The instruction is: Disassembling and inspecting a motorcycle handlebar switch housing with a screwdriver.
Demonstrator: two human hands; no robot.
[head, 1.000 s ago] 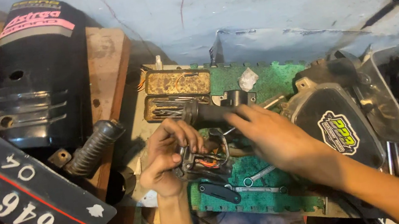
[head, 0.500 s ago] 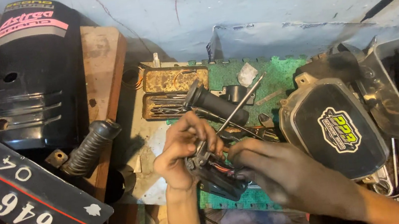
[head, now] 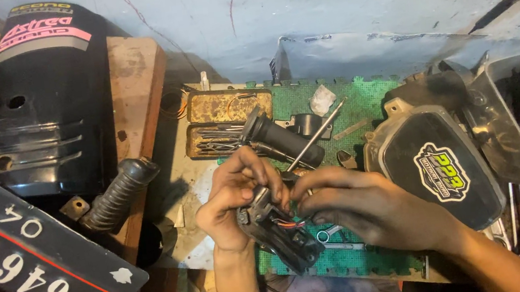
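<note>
Hands meet over a green perforated mat (head: 359,99) on the cluttered surface. The left hand (head: 234,198) has its fingers (head: 262,173) curled shut around the upper end of a black plastic switch housing with orange and red wires (head: 277,229), holding it tilted just above the mat's near edge. The right hand (head: 365,209) rests against the same housing from the other side, its fingers bent and pinching at the wires, closed on the part. Behind the hands lie a black rubber handlebar grip (head: 282,138) and a thin metal rod (head: 317,134), near two rusty open tins (head: 228,120). A second ribbed black grip (head: 118,193) lies well apart to the left, beside a black number plate (head: 28,257). A black side cover with a sticker (head: 435,168) sits just right of the hands.
</note>
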